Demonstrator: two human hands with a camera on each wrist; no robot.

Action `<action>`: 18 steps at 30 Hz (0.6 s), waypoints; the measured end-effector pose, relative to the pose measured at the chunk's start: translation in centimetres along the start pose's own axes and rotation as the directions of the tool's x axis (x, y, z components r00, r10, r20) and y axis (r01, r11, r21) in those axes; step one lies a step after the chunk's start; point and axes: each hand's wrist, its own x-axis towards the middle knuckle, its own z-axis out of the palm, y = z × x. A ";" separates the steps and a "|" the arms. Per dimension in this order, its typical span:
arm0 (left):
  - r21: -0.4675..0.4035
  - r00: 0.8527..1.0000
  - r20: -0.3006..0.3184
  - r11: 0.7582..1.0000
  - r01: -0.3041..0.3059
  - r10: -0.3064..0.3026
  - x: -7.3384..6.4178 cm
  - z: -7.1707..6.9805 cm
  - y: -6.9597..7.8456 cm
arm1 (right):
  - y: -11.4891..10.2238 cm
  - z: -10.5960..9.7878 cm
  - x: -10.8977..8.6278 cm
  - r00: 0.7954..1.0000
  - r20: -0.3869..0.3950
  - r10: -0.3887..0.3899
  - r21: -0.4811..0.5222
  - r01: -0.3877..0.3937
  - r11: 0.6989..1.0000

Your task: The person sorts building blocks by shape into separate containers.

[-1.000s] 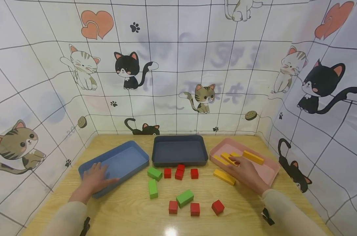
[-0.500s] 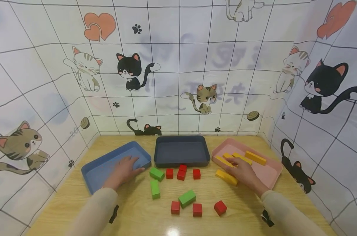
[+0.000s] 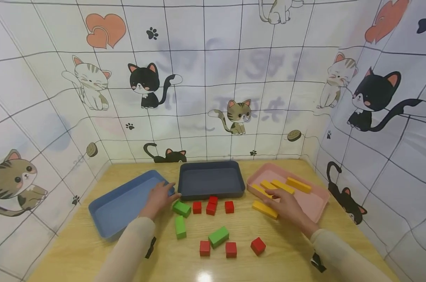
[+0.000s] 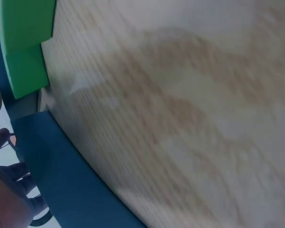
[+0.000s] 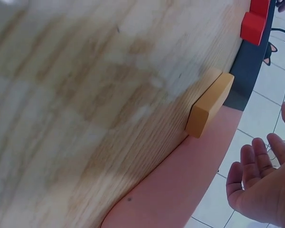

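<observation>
My left hand (image 3: 159, 200) reaches over the right end of the blue tray (image 3: 121, 207), fingers extended, thumb close above a green block (image 3: 182, 209). In the left wrist view, that green block (image 4: 26, 33) stands beside the tray wall (image 4: 76, 175), with part of the hand at the left edge. My right hand (image 3: 287, 206) hovers over the near side of the pink tray (image 3: 315, 201), fingers loosely bent and holding nothing. Just outside that tray lies a yellow block (image 3: 264, 210), seen also as the yellow block (image 5: 213, 104) in the right wrist view. Several yellow blocks (image 3: 299, 185) lie inside the tray.
A dark navy tray (image 3: 211, 180) stands between the other two. Before it sit small red cubes (image 3: 229, 207). More green blocks (image 3: 180, 227) and red cubes (image 3: 231, 249) lie nearer on the wooden table (image 3: 163, 262). A cat-print curtain (image 3: 192, 98) encloses the back and sides.
My left hand has moved rightward across the blue tray toward the green block at its right end. The right hand has stayed nearly in place over the pink tray.
</observation>
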 end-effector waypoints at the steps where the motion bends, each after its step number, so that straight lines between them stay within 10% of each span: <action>1: 0.000 1.000 0.005 1.000 0.002 -0.002 0.1 0.1 0.1 | -0.1 0.0 -0.2 1.000 0.002 0.009 0.007 -0.009 1.000; 18: -0.063 0.999 0.034 0.998 0.012 -0.010 0.2 -0.1 0.3 | -0.4 1.2 -2.9 0.988 0.008 0.154 -0.113 -0.152 0.982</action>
